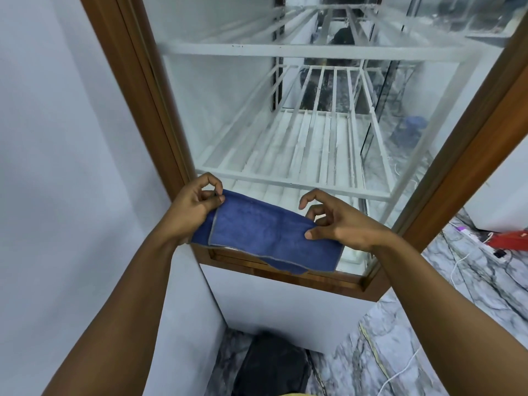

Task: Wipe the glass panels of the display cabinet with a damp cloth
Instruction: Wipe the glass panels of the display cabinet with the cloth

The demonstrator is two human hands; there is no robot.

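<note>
A folded blue cloth (pixel 263 232) with a grey hem is stretched between both hands, in front of the lower part of the display cabinet's glass panel (pixel 228 110). My left hand (pixel 194 207) pinches the cloth's upper left corner between thumb and fingers. My right hand (pixel 340 221) grips the right edge with thumb and forefinger, the other fingers curled above it. The cabinet has a brown wooden frame (pixel 134 81) and white wire shelves (pixel 300 144) behind the glass. The cloth's lower fold hangs over the frame's bottom rail.
A pale wall (pixel 57 167) stands close on the left. The cabinet's white base (pixel 285 312) is below the frame. A dark object (pixel 274 364) lies on the marble floor by my feet. White cables (pixel 460 264) and a red item (pixel 511 241) lie on the floor at right.
</note>
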